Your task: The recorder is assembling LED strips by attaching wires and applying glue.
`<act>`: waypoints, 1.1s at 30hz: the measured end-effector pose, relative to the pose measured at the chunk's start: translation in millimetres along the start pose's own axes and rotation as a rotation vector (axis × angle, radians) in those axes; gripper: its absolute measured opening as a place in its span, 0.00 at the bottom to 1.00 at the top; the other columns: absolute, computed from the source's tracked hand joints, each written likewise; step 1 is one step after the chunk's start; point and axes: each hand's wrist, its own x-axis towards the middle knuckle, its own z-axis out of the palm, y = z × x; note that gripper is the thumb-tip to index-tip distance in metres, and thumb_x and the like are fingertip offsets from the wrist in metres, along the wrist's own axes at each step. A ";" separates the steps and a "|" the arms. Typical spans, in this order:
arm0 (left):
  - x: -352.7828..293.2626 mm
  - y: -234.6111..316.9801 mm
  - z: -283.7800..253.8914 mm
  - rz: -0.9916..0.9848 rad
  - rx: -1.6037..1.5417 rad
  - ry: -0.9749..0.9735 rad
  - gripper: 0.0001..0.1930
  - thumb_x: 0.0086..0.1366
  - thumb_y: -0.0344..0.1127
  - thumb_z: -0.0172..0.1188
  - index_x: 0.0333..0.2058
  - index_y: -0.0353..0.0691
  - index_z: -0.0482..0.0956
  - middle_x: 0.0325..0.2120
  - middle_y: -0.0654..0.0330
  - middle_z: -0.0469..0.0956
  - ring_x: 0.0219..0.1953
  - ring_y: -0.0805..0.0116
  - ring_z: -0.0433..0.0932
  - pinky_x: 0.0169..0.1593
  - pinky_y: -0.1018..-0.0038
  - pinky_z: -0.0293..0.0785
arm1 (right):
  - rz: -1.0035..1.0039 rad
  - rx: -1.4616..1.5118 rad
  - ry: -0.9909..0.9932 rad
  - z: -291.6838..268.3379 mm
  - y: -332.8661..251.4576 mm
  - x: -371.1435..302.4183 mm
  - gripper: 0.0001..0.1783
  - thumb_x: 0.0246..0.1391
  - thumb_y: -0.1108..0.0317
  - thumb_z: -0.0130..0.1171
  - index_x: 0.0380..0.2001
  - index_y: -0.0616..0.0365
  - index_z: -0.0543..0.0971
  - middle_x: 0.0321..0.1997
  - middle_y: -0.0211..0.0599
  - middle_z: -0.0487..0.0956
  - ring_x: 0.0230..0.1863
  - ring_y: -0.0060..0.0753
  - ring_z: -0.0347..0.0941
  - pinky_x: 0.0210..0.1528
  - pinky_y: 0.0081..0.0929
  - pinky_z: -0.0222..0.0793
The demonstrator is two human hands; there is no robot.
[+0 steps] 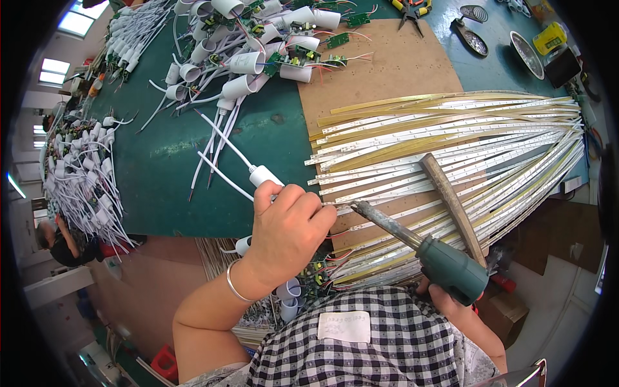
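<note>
My left hand point(287, 226) is closed around a white plastic sleeve point(264, 175) with a white cable running from it to the upper left. Thin wires reach from its fingertips toward the end of an LED strip. My right hand point(446, 300), partly hidden behind the tool, grips a soldering iron point(454, 267) with a dark green handle. Its grey tip lies just right of my left fingertips, by the wires and strip end; whether it touches them I cannot tell. Many white and yellow LED strips point(445, 132) fan out to the right, with a wooden bar point(454, 209) lying across them.
White sleeves with circuit boards point(248, 62) are heaped at the far middle, and more point(84, 168) at the left. Pliers point(411, 13), a coiled iron stand point(474, 32) and a metal dish point(527, 55) stand at the back right. Another person point(63, 242) is at the far left.
</note>
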 end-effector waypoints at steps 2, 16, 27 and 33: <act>0.4 -0.1 -0.3 0.004 0.007 0.007 0.11 0.47 0.30 0.68 0.32 0.49 0.82 0.27 0.71 0.73 0.36 0.69 0.72 0.49 0.62 0.56 | 0.006 0.010 0.000 -0.4 1.4 -0.8 0.15 0.50 0.70 0.63 0.43 0.61 0.81 0.37 0.39 0.82 0.38 0.39 0.80 0.43 0.34 0.72; 2.4 8.0 -2.9 -0.004 0.014 0.049 0.12 0.48 0.30 0.67 0.33 0.53 0.84 0.24 0.73 0.71 0.33 0.72 0.71 0.50 0.61 0.54 | 0.022 -0.134 -0.005 -5.1 -0.6 -7.5 0.17 0.46 0.70 0.65 0.42 0.60 0.81 0.43 0.42 0.82 0.45 0.48 0.78 0.50 0.40 0.70; 4.4 9.8 -3.9 0.008 0.019 0.045 0.10 0.50 0.31 0.66 0.33 0.54 0.85 0.23 0.73 0.70 0.33 0.73 0.71 0.50 0.60 0.53 | 0.034 -0.134 0.010 -3.0 -7.9 -6.0 0.17 0.46 0.69 0.64 0.42 0.60 0.81 0.43 0.42 0.82 0.44 0.49 0.78 0.50 0.40 0.71; 4.6 8.9 -3.5 0.021 0.042 0.045 0.10 0.50 0.32 0.66 0.32 0.54 0.85 0.23 0.74 0.70 0.34 0.73 0.71 0.51 0.60 0.53 | 0.011 -0.148 -0.015 -2.3 -12.0 -0.1 0.16 0.46 0.70 0.63 0.42 0.59 0.81 0.42 0.41 0.82 0.44 0.49 0.79 0.51 0.40 0.71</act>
